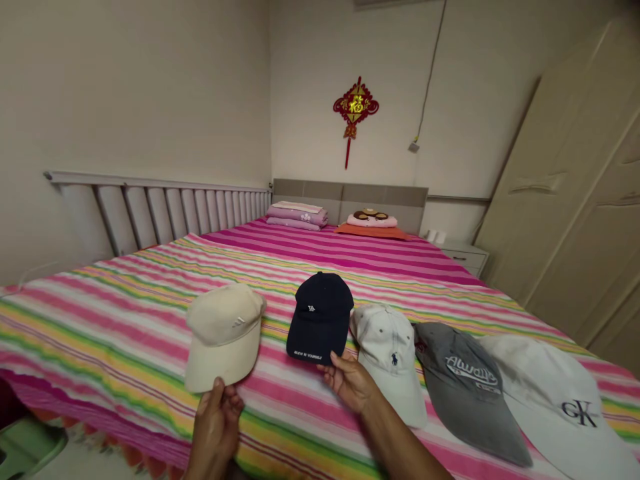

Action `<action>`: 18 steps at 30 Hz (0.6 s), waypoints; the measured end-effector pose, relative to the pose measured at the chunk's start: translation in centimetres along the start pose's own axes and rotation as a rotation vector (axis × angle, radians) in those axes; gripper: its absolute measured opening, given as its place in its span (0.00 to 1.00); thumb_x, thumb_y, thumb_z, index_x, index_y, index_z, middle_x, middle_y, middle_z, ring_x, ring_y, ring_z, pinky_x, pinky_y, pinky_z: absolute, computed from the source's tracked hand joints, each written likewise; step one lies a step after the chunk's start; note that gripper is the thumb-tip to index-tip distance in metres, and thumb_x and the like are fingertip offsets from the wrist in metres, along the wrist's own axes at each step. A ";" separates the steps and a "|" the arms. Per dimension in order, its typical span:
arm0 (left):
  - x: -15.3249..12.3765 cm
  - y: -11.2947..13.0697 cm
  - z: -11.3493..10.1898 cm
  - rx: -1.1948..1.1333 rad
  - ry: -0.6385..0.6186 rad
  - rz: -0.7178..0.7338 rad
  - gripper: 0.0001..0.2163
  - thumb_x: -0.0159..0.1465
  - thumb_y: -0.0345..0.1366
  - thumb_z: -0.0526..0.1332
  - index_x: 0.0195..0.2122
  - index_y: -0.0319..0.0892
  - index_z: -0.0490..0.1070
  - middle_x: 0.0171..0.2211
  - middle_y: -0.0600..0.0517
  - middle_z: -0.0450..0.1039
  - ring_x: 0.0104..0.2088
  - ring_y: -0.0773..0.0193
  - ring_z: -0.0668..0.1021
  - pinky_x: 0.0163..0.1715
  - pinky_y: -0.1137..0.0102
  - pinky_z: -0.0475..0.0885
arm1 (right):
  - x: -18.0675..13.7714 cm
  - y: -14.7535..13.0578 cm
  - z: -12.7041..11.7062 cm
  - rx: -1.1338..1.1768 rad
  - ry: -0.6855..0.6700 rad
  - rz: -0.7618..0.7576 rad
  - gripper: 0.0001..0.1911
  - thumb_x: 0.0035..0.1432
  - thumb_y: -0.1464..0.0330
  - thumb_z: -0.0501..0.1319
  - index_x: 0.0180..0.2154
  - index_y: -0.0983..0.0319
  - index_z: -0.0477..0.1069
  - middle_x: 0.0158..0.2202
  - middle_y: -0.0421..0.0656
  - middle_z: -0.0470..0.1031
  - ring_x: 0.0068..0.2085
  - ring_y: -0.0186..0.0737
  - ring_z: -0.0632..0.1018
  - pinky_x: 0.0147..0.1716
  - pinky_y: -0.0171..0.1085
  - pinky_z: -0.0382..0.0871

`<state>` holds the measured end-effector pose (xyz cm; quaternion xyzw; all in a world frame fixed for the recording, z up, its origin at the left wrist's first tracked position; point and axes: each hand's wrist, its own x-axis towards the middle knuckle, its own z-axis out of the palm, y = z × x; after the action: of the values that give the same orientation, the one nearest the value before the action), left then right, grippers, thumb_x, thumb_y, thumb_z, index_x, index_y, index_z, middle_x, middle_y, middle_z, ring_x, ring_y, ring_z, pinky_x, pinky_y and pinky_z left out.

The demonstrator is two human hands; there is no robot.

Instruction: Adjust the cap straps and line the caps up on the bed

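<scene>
My left hand (220, 420) pinches the brim of a cream baseball cap (225, 333), thumb on top and fingers beneath. A navy baseball cap (323, 313) with small white lettering along its brim is gripped at the brim's front corner by my right hand (353, 383). Just right of it a white cap (387, 360) with a small dark logo lies on the bed. Beside that comes a grey cap (470, 390) with white script, then a larger white cap (560, 407) marked with dark letters, partly cut off by the frame.
A striped sheet covers the bed (135, 327). Folded purple bedding (297, 217) and a pink and orange pile (371, 223) lie by the headboard (310, 190). A radiator (170, 207) runs along the left; a nightstand (465, 257) and wardrobe (560, 200) stand right. A green stool (33, 440) is lower left.
</scene>
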<state>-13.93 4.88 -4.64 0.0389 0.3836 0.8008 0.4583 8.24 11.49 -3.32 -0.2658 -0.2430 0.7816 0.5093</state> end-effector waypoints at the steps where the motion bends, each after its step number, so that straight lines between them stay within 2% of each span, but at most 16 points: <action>1: -0.1 0.2 -0.7 -0.010 -0.003 0.009 0.08 0.55 0.29 0.59 0.22 0.40 0.60 0.13 0.59 0.64 0.14 0.74 0.67 0.14 0.81 0.64 | 0.3 0.4 -0.4 0.010 0.019 0.006 0.14 0.39 0.73 0.69 0.29 0.63 0.67 0.21 0.40 0.75 0.25 0.36 0.77 0.20 0.29 0.63; 5: -0.5 0.4 -2.8 -0.008 -0.050 0.032 0.09 0.51 0.31 0.64 0.23 0.40 0.62 0.15 0.59 0.64 0.15 0.74 0.66 0.15 0.80 0.65 | 0.8 1.5 -1.8 0.052 0.109 0.023 0.16 0.37 0.73 0.70 0.22 0.63 0.61 0.17 0.36 0.71 0.24 0.35 0.76 0.21 0.28 0.63; 8: -1.2 0.1 -3.4 0.004 -0.075 0.027 0.10 0.48 0.33 0.65 0.22 0.40 0.62 0.16 0.59 0.63 0.16 0.74 0.66 0.16 0.79 0.65 | 0.6 1.9 -2.4 0.065 0.158 0.026 0.18 0.37 0.73 0.70 0.21 0.62 0.59 0.17 0.35 0.69 0.24 0.34 0.76 0.20 0.28 0.63; 15: -3.6 -0.3 -2.2 -0.002 -0.118 0.006 0.14 0.45 0.36 0.68 0.23 0.41 0.60 0.16 0.60 0.62 0.16 0.74 0.65 0.16 0.79 0.65 | -1.0 1.9 -2.3 0.001 0.221 0.077 0.18 0.41 0.73 0.68 0.22 0.61 0.57 0.14 0.34 0.67 0.23 0.34 0.76 0.19 0.28 0.64; 18: -4.8 -0.1 -1.6 -0.011 -0.141 0.008 0.15 0.43 0.37 0.69 0.23 0.41 0.60 0.16 0.60 0.62 0.17 0.74 0.64 0.16 0.80 0.63 | -1.8 1.6 -2.2 -0.071 0.228 0.136 0.14 0.46 0.71 0.65 0.22 0.63 0.58 0.16 0.40 0.71 0.22 0.33 0.76 0.22 0.29 0.67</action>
<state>-11.75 0.32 -4.43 0.0944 0.3458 0.8001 0.4810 9.20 9.49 -5.71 -0.3865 -0.1924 0.7701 0.4696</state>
